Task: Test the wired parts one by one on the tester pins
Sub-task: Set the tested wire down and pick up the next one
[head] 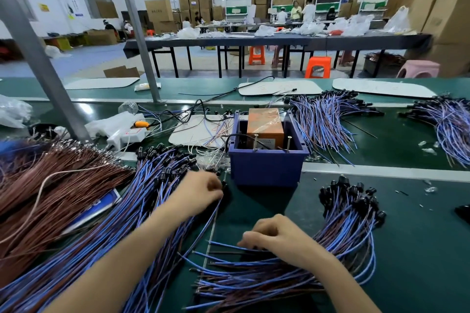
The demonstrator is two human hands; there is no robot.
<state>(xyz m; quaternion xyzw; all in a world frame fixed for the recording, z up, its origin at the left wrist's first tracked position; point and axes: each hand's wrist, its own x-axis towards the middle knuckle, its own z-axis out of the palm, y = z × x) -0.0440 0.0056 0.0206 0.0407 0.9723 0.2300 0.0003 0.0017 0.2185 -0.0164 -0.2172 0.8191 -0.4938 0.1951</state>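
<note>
A blue plastic box (267, 167) stands on the green bench with an orange block (265, 124) inside and two metal tester pins (255, 142) sticking up at its front. My left hand (201, 191) pinches the black-capped end of a wired part (216, 218) at the edge of the big left pile of blue and brown wires (122, 231). My right hand (277, 236) rests with its fingers closed on the bare ends of the wires in the right pile (338, 241). What the fingertips grip is partly hidden.
A heap of brown wires (50, 185) lies at far left. More blue wire bundles (323, 121) lie beyond the box and at far right (447, 124). A slanted metal post (38, 50) rises at left. A white power strip (129, 134) and cables sit behind.
</note>
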